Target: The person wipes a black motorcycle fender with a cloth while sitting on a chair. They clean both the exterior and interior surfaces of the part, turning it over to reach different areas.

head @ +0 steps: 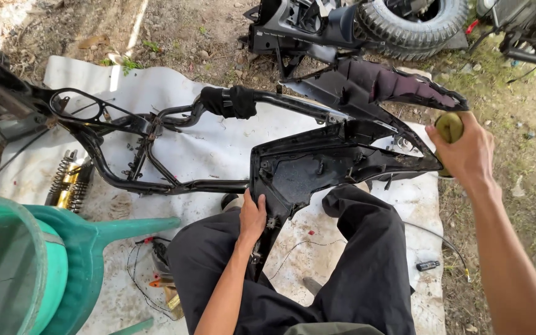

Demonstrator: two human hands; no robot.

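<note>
A white sheet point(218, 149) is lying over bare dirt, and everything else is sitting on or around it. Across its far half a black tubular frame point(156, 133) is stretching, its left end running out of view behind a dark panel cut off by the picture's edge. Nearer the person on the sheet, a black plastic body panel point(317, 164) is standing on its narrow end between the person's knees, its long tail pointing toward the sheet's right edge. A green plastic chair point(44, 260) is crowding the sheet's near left corner, only partly in view. Beyond the sheet's far edge a knobby tyre point(414, 25) is lying on the dirt, cropped at the top. A coiled shock absorber point(69, 183) is resting on the sheet's left side, just beside the frame.

The left hand point(252, 217) is pressing its fingers around the panel's lower stem, gripping it closed. The right hand point(466, 152) is hovering over the sheet's right edge, fingers wrapped tight around a yellow-green rounded handle point(449, 127); what lies below the handle is hidden by the hand. Open sheet is showing between the frame and the panel.
</note>
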